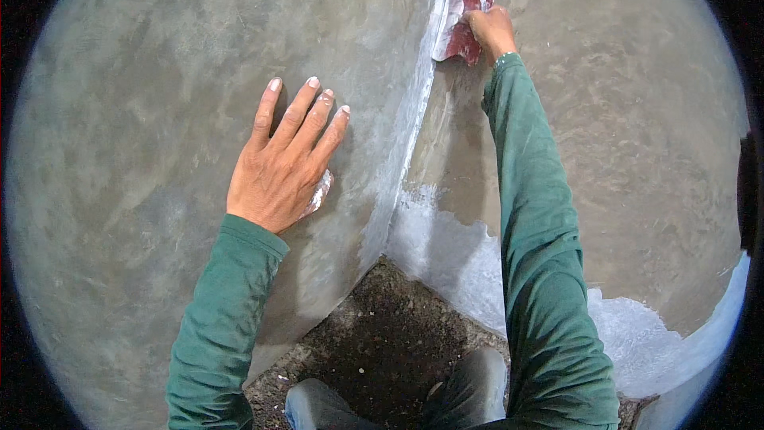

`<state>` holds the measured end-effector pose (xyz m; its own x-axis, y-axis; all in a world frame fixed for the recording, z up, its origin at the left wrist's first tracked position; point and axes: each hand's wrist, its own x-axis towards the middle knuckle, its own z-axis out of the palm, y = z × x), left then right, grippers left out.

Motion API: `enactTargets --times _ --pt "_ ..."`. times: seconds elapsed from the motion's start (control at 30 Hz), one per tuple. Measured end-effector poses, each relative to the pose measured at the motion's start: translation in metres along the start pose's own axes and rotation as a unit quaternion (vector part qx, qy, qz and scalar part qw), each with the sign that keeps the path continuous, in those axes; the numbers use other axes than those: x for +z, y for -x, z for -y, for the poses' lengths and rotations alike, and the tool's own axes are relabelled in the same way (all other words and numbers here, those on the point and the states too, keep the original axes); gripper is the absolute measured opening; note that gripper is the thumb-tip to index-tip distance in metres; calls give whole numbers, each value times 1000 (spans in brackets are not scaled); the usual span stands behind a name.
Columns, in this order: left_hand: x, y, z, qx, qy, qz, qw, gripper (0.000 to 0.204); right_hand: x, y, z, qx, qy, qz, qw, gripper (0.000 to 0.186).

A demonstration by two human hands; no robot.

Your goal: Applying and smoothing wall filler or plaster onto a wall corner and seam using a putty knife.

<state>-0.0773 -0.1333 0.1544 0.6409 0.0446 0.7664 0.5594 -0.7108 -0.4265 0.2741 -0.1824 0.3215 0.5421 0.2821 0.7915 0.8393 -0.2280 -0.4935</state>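
Observation:
My left hand (282, 155) rests on the grey plastered wall (135, 127) left of the corner, fingers spread and white smears on the nails and thumb. Higher up, my right hand (490, 30) grips a red, white-smeared flexible scraper (455, 38), its edge against the white-coated seam (404, 151) where two wall faces meet. My green-sleeved forearms reach up from the lower edge.
The browner right-hand wall (637, 151) carries a pale, uneven coat (629, 334) along its lower part. Below the corner is a dark, rough floor (374, 334), with my trousered knees (318, 406) at the bottom edge.

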Motion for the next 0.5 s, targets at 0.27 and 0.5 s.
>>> enactTargets --times 0.27,0.5 --pt "3 0 -1 1 21 -21 1000 80 15 -20 -4 17 -86 20 996 35" --pt "11 1 1 6 60 -60 996 82 23 43 4 -25 -77 53 995 30"
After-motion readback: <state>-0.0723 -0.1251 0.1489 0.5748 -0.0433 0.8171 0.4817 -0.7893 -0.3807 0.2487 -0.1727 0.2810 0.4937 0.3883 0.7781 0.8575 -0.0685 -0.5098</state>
